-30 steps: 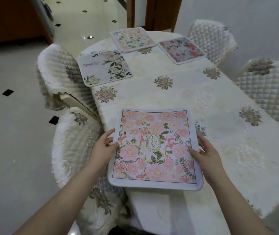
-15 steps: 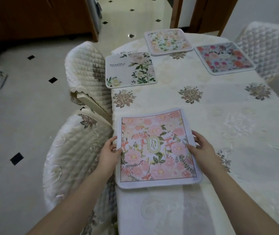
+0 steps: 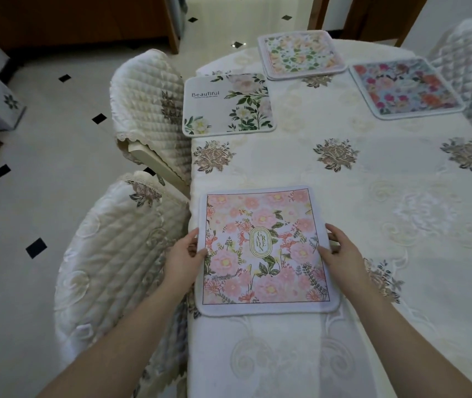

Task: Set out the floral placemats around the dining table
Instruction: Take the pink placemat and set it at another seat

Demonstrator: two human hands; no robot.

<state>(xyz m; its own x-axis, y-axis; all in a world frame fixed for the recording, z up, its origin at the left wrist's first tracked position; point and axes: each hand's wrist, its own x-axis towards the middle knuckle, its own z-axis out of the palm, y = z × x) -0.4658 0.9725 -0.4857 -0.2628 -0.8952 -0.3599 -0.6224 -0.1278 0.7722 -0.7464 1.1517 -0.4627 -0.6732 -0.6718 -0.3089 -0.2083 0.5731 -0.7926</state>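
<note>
A pink floral placemat [image 3: 263,248] marked "GARDEN" lies flat at the near left edge of the dining table [image 3: 386,196]. My left hand [image 3: 184,257] grips its left edge, thumb on top. My right hand [image 3: 341,254] holds its right edge the same way. Farther along the left side lies a white placemat [image 3: 227,106] with green leaves and the word "Beautiful". At the far end sits a peach and green floral placemat [image 3: 300,54]. A blue placemat [image 3: 405,87] with red flowers lies at the far right.
A cream embroidered tablecloth covers the table. Quilted cream chairs stand on the left, one near [image 3: 114,254] and one farther [image 3: 151,107], and another at the far right [image 3: 470,67]. Pale tiled floor [image 3: 42,168] with black diamonds spreads to the left.
The pink placemat has come down flat at the table's left edge, both hands still on its sides. My view has shifted left and closer to the table.
</note>
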